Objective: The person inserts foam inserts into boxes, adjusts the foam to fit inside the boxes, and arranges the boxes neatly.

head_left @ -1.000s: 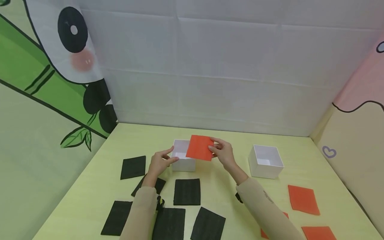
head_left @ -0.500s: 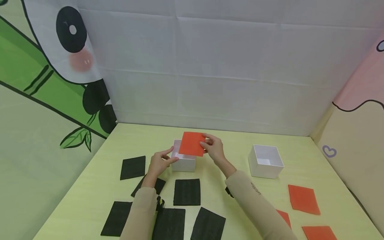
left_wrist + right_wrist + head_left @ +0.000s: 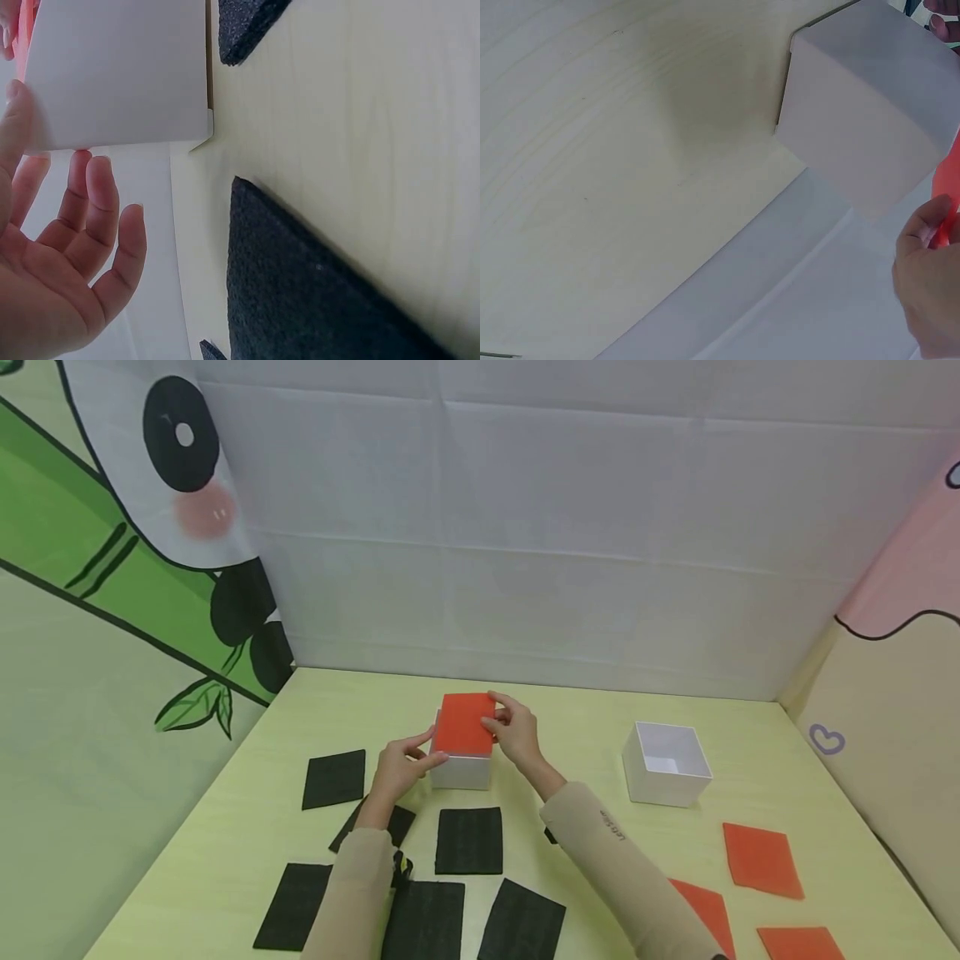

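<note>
An orange-red square sheet (image 3: 463, 725) lies over the open top of a white box (image 3: 461, 773), covering most of the opening. My right hand (image 3: 519, 737) pinches its right edge between thumb and fingers. At the box's left side, my left hand (image 3: 396, 777) holds the corner, thumb at the front wall and fingers by the side wall. In the left wrist view, those fingertips touch the box wall (image 3: 124, 75). The right wrist view catches only a strip of the orange-red sheet (image 3: 946, 176). The box's inside is mostly hidden.
Several black foam squares, such as one in the middle (image 3: 468, 841), lie in front of the box. Another white box (image 3: 666, 781) stands open to the right. Orange-red squares (image 3: 762, 860) lie at the front right. A white sheet (image 3: 525, 568) hangs behind the table.
My right hand has moved left with the orange-red sheet, bringing it from beside the white box to over its opening. The left hand has stayed at the box.
</note>
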